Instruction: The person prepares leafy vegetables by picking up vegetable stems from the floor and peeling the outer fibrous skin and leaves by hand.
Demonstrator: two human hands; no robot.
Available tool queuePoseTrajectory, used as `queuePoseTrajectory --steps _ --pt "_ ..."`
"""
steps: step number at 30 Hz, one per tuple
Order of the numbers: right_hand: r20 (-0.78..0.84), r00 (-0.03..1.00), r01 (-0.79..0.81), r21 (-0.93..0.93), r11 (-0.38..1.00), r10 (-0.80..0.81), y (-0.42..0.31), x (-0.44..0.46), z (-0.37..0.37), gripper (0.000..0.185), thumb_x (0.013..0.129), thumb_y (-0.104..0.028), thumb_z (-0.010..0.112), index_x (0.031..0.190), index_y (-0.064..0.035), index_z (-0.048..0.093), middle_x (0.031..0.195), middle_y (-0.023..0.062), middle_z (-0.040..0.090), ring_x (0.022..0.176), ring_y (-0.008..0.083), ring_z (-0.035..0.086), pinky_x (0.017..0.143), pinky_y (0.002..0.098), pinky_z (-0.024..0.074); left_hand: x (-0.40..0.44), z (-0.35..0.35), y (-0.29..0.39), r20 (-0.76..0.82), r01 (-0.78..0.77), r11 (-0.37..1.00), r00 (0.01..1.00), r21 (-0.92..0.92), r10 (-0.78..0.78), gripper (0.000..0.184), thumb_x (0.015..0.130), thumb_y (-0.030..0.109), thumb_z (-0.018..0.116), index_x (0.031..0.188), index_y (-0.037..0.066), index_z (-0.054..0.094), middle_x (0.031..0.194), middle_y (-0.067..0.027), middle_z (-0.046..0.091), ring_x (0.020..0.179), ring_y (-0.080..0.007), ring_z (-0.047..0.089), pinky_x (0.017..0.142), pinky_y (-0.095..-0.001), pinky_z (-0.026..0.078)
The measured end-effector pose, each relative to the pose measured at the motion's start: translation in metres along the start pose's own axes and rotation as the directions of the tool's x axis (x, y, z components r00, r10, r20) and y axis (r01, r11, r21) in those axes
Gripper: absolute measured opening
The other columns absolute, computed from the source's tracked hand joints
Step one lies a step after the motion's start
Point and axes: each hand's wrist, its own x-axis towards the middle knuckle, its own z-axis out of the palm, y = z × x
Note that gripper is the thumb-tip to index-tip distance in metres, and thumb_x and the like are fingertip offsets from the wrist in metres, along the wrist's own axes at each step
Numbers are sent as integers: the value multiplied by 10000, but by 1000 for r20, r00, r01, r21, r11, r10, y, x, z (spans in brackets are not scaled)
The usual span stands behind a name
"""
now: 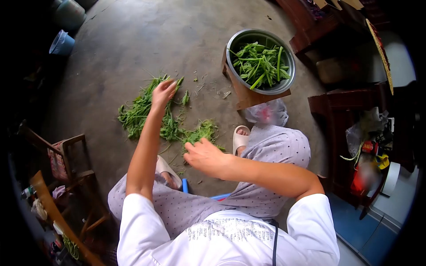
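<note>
Handling greens: best done unhurried, lifting only a few stems at once from the leafy pile point(142, 111), spread on the floor point(102, 84) beneath and to the left of the left hand.
Left hand point(163, 92): raised over the pile with fingers bent narrowly; impossible to tell whether pinching a stem, given the green tip point(180, 81) just beside.
Right hand point(206, 157): reaching in with curled fingers at the near side of a smaller clump point(202, 131); cannot tell whether gripping or merely close.
Tangled shoots: better teased apart with both hands working together, pinching at the stem rather than tearing leaves.
Loose scraps point(226, 95): best kept out of any handful; scattered to the right of the left hand.
Metal basin point(259, 36): holding leafy stems point(262, 62), well right of both hands, on a wooden stool point(254, 98).
Plastic bag point(268, 111): partly covered by stool and knee, beyond the right hand; contents unclear.
Blue piece point(185, 185): mostly hidden by legs, nearer the body than the right hand.
Fingertips: partly blurred.
</note>
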Motion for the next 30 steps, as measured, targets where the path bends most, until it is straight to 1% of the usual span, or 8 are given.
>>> queuePoseTrajectory --steps 2,8,12,18,22,24,26,30 --pt "-28 999 47 105 993 -44 8 9 15 254 658 -86 673 887 -28 579 954 109 508 858 259 599 770 398 412 7 -34 -49 -81 84 989 994 118 -75 363 828 116 643 1180 55 578 1024 -44 642 837 -79 581 718 -221 462" --pt "196 973 -97 -113 989 118 15 7 29 409 760 -203 628 1147 -74 595 1345 166 420 1220 413 417 989 673 241 -11 52 29 98 -545 808 838 225 537 340 818 40 581 1158 61 583 1031 -49 642 942 -147 566 795 -288 461" --pt "363 921 -122 -76 990 141 11 12 43 304 827 -198 551 1099 -89 633 1165 173 567 1198 404 438 985 626 288 5 173 114 336 -861 356 478 364 811 204 803 142 653 1003 104 663 960 -90 636 910 -279 551 790 -362 454" --pt "235 964 -109 -66 992 122 16 -4 48 251 817 -229 564 1007 -108 673 990 99 624 976 323 567 863 540 386 57 303 131 524 -663 22 611 748 593 224 734 248 671 902 106 711 968 -94 615 959 -299 515 831 -376 448" --pt "290 948 -145 40 989 128 32 -12 13 182 782 -203 594 906 -115 694 894 72 647 914 256 603 804 423 430 57 286 145 427 -827 198 458 526 780 143 730 177 694 851 104 711 913 -86 639 891 -295 544 816 -391 447" --pt "293 945 -156 6 988 147 38 -22 -3 176 770 -187 606 902 -104 687 878 55 644 876 229 610 788 406 436 38 254 156 399 -806 407 573 429 716 167 792 202 683 878 59 691 883 -57 653 775 -225 570 801 -338 450" --pt "111 976 -186 1 982 185 51 -39 -21 160 755 -194 631 869 -89 674 862 49 646 845 244 622 734 390 462 22 214 153 431 -490 865 808 111 402 227 865 233 638 933 17 660 866 -20 647 733 -135 566 766 -263 442" --pt "-265 869 -299 392 870 417 85 -73 -77 156 785 -208 642 806 -55 619 806 85 615 744 240 613 612 352 480 -38 133 164 576 -93 982 799 -164 172 202 906 164 584 1041 14 593 921 -26 635 854 -80 575 726 -225 454"
